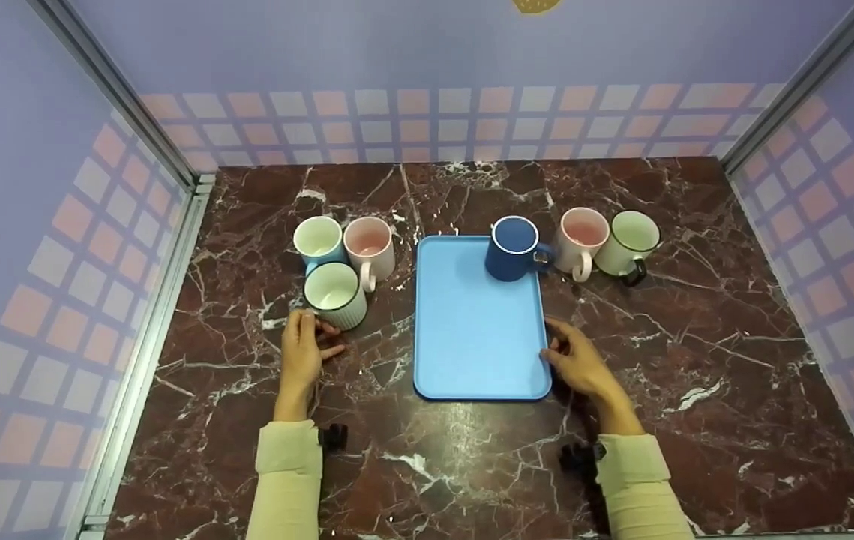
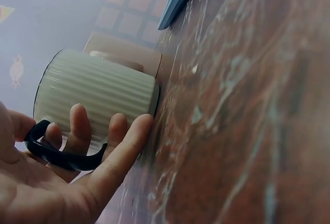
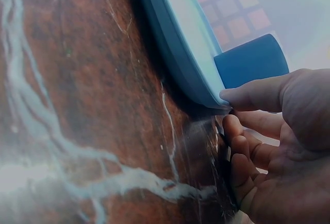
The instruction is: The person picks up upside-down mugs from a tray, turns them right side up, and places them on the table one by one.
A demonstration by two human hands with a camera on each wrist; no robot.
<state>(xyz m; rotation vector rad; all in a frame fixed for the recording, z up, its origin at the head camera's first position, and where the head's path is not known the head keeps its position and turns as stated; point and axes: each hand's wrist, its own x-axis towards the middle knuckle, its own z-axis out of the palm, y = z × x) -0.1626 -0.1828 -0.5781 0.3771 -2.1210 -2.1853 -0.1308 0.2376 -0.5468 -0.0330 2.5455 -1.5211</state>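
Observation:
In the head view, my left hand (image 1: 301, 354) is at a ribbed pale-green mug (image 1: 344, 309) with a dark rim. The left wrist view shows its black handle (image 2: 62, 156), with the thumb at one end and fingers passed through the loop. My right hand (image 1: 578, 361) pinches the right edge of a light blue rectangular tray (image 1: 471, 330); its thumb lies on the rim (image 3: 193, 69) and the index finger is under it. A dark blue mug (image 1: 510, 259) stands on the tray's far right corner, its handle pointing right.
Behind the ribbed mug, close together, are a blue mug (image 1: 319, 244) with a pale inside and a pink mug (image 1: 379, 259). Right of the tray stand another pink mug (image 1: 573, 244) and a pale-green mug (image 1: 616, 259) with a black handle. Walls border the dark marble table (image 1: 711, 330).

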